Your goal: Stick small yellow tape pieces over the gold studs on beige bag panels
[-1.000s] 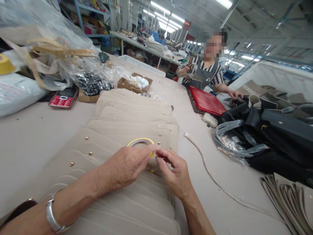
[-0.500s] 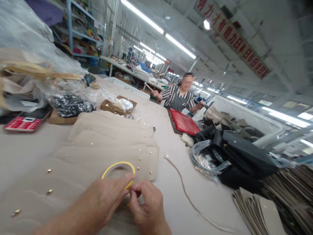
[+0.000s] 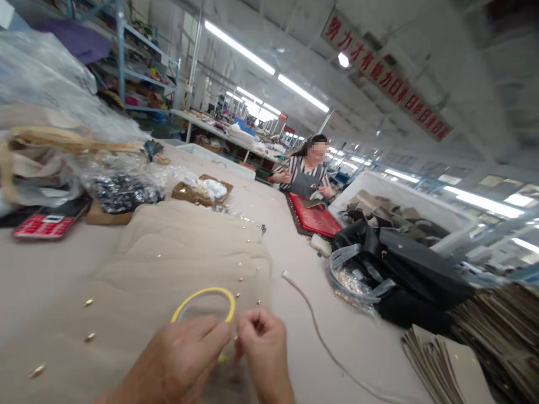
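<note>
A roll of tape with a yellow rim (image 3: 219, 290) is seen at the near centre, tilted above a stack of beige pieces (image 3: 189, 241), its near side covered by the left hand (image 3: 185, 348). The left hand is closed on the roll, though its fingertips are blurred and partly hidden. Just to the right, the right hand (image 3: 265, 339) is held with thumb and fingers curled together; whether anything is pinched between them cannot be told. The two hands are separated by a narrow gap.

The beige pieces are overlapped in layers across the tabletop (image 3: 357, 336), and small gold studs (image 3: 88, 302) are set along them. To the right of the stack, a thin pale cord (image 3: 315, 321) is laid in a loose curve. Farther right, a black bag (image 3: 412, 264) is placed, and at the near right, brown pieces (image 3: 505, 320) are piled.

At the far left, a small cardboard box (image 3: 193, 196) is set beside clear plastic wrapping. At the far right, a red pad (image 3: 309, 219) is seen in front of a person in a striped top and grey apron (image 3: 303, 174). A white bin (image 3: 415, 193) is filled with scraps beside it.
</note>
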`<state>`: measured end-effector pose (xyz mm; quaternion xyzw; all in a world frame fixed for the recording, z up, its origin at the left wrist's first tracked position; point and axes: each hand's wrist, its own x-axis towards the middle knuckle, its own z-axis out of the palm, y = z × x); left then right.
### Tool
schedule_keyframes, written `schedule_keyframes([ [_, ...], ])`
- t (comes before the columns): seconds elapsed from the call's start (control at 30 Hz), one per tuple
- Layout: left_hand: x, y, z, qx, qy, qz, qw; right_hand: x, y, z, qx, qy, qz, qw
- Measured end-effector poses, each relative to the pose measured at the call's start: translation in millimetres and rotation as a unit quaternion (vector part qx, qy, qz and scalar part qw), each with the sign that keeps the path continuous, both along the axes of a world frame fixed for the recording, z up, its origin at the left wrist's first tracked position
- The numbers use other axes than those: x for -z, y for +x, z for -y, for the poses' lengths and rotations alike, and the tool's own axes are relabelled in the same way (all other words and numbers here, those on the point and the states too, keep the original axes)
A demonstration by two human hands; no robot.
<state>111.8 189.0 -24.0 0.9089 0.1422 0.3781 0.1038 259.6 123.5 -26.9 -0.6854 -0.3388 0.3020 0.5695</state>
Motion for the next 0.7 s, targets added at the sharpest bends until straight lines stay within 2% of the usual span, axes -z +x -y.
schedule_keyframes([
  [0.1,-10.7,-2,1,-0.038,-0.023,-0.081,0.996,-8.9,20,7,-0.048,-0.060,-0.076,0.994],
  [0.23,-7.5,1,-6,-0.086,-0.031,-0.267,0.959,1.8,37,17,-0.103,-0.120,-0.083,0.984],
  [0.3,-6.8,3,-8,-0.090,-0.046,-0.323,0.941,7.6,38,19,-0.115,-0.142,-0.072,0.981],
  [0.47,-10.7,7,-8,-0.065,-0.073,-0.366,0.925,12.8,34,16,-0.104,-0.173,-0.038,0.979],
  [0.7,-8.0,5,-5,-0.043,-0.095,-0.357,0.928,12.5,31,17,-0.130,-0.193,0.047,0.971],
])
